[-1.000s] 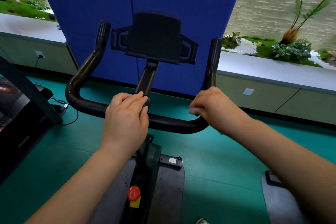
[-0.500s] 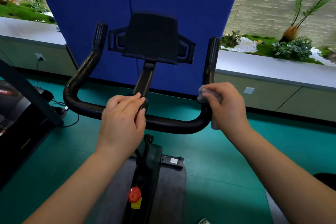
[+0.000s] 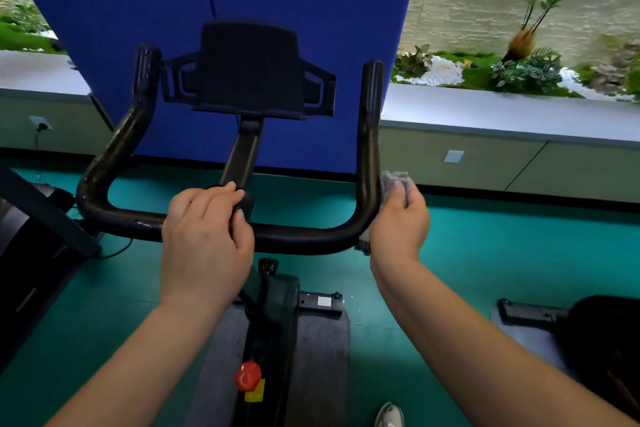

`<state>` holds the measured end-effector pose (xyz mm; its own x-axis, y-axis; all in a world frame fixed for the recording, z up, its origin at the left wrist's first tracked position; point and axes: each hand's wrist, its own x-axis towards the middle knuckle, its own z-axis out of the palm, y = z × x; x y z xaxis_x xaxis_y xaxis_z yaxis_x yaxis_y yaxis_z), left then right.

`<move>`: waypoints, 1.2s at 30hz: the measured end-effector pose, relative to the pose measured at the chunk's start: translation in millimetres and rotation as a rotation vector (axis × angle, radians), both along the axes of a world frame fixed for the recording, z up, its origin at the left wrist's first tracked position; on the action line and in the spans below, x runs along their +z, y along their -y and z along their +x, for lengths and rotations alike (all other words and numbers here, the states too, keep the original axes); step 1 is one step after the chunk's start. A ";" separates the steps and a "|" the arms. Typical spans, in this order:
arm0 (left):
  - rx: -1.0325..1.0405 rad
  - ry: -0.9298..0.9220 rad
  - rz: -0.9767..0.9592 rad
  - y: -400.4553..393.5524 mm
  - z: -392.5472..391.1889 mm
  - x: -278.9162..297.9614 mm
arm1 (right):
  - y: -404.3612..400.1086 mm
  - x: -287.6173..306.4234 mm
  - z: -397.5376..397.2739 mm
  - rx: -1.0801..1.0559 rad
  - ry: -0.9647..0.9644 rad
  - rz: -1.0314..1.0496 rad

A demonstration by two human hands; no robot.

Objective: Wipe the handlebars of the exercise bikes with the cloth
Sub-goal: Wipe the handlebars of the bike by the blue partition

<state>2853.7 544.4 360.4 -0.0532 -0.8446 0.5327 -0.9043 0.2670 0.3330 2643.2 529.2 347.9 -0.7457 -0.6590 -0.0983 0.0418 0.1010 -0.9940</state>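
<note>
I see my right hand (image 3: 398, 218) pinching the soft, limp grey cloth (image 3: 393, 182) against the rigid handlebar's (image 3: 298, 239) right upright; my left hand (image 3: 206, 236) grips the crossbar; I judge bunching it helps

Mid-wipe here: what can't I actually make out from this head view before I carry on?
- Cloth: mostly covered by the right hand; how far it wraps the handlebar is unclear.
- Bar centre: hidden under the left hand.
- Dirt or wet streaks on the black bar: too dark to judge.
- Second bike: cut off by the right edge; its handlebars are out of view.
- Shoe: cropped by the bottom edge.
</note>
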 end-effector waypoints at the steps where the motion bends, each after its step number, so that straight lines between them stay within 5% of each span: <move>1: 0.004 -0.002 -0.006 -0.4 -0.3 0.1 | -2.3 -4.8 5.8 -0.003 0.008 0.023; 13: 0.004 0.011 -0.031 0.3 2.0 -4.6 | -14.6 -15.1 29.7 -0.128 0.071 0.087; 23: -0.027 -0.003 -0.021 -0.3 5.2 -5.3 | -86.9 -25.8 55.6 0.243 0.033 0.131; 31: -0.051 -0.005 -0.015 -3.1 8.3 -4.0 | -78.3 -13.1 92.4 0.353 0.304 0.142; 36: -0.130 0.054 0.010 -5.4 19.2 -1.9 | -81.4 -16.2 91.5 0.387 0.262 0.109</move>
<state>2872.9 549.8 358.5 -0.1914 -0.8337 0.5179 -0.8790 0.3804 0.2875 2734.7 610.6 331.7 -0.3884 -0.8589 -0.3337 0.2281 0.2612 -0.9379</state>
